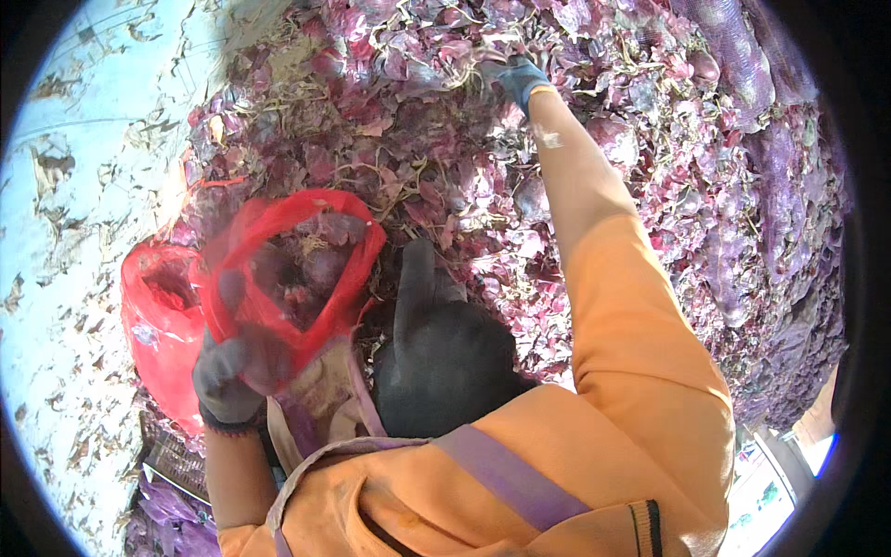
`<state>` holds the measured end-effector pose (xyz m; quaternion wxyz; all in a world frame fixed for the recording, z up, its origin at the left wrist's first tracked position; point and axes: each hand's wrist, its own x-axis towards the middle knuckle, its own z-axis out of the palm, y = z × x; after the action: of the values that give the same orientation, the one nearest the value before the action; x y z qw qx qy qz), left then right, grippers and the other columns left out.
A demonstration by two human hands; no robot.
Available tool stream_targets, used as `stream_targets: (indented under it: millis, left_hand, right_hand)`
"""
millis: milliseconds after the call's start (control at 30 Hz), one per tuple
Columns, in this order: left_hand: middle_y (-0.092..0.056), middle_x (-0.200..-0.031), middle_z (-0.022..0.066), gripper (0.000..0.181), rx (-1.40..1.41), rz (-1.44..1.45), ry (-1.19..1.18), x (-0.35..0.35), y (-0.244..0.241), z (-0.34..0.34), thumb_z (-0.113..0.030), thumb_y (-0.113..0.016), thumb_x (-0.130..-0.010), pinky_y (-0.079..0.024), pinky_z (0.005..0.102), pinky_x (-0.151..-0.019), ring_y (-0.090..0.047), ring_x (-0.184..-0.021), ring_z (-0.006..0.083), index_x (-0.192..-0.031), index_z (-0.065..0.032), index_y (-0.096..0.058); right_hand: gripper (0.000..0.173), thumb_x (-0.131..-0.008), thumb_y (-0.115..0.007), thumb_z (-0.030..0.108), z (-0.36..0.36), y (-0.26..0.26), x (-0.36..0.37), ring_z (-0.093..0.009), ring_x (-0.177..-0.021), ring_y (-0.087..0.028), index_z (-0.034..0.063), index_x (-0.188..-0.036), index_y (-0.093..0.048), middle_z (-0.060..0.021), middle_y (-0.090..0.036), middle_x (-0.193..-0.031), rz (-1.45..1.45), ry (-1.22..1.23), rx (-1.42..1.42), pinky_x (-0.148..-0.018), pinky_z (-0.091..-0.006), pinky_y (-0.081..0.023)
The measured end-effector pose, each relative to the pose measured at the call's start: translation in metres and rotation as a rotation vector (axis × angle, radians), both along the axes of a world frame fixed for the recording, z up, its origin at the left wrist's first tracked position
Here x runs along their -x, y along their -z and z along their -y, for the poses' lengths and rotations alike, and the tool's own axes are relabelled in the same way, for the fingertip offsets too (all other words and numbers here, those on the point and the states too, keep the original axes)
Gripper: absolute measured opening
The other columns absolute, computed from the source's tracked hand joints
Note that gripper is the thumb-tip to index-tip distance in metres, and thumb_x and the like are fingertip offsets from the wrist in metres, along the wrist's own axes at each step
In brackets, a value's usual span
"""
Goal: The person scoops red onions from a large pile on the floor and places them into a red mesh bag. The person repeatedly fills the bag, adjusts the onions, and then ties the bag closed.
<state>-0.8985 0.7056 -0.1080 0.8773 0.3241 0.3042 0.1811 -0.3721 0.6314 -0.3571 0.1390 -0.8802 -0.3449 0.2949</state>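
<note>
My left hand (233, 379), in a dark grey knitted glove, grips the near rim of a red mesh bag (324, 341). The bag's mouth gapes upward, and dark reddish onions (327, 261) show inside. At full reach, my right hand (518, 78), in a blue-grey glove, is down among red onion skins (390, 90) at the far side. Blur and loose skins hide its fingers, so whether it holds something is unclear. A second red bag (163, 334), its mouth partly open, leans beside the first on the left.
Purple mesh sacks (731, 56) line the right side. Loose skins and dry stalks cover the ground ahead. A pale blue sheet (83, 174) strewn with scraps spreads on the left. My black-clothed knee (445, 369) is just right of the bag. Purple netting (174, 519) lies at lower left.
</note>
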Motion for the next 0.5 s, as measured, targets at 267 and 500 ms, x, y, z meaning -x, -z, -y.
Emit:
stream_targets:
  millis: [267,500]
  left_hand:
    - [-0.045,-0.057,0.0011,0.073,0.089,-0.039,-0.111,-0.019,0.003,-0.001,-0.019,-0.056,-0.090,-0.037,0.0307,-0.050,-0.043,-0.049,0.0152,-0.154,-0.0088,-0.022]
    - [-0.043,-0.064,-0.0009,0.071,0.217,-0.194,-0.237,-0.044,0.003,0.012,-0.020,-0.055,-0.093,-0.033,0.0281,-0.054,-0.041,-0.056,0.0126,-0.154,-0.0123,-0.020]
  right_hand:
    - [0.030,-0.096,-0.052,0.017,0.008,0.012,0.073,-0.021,-0.100,-0.064,0.0017,-0.121,-0.052,-0.0127,-0.065,-0.112,-1.033,0.631,-0.945,-0.089,-0.0337,-0.053]
    - [0.027,-0.094,-0.054,0.013,0.012,-0.120,0.233,-0.017,-0.101,-0.063,0.0016,-0.116,-0.065,-0.0085,-0.068,-0.111,-0.515,-0.206,-0.839,-0.091,-0.0299,-0.049]
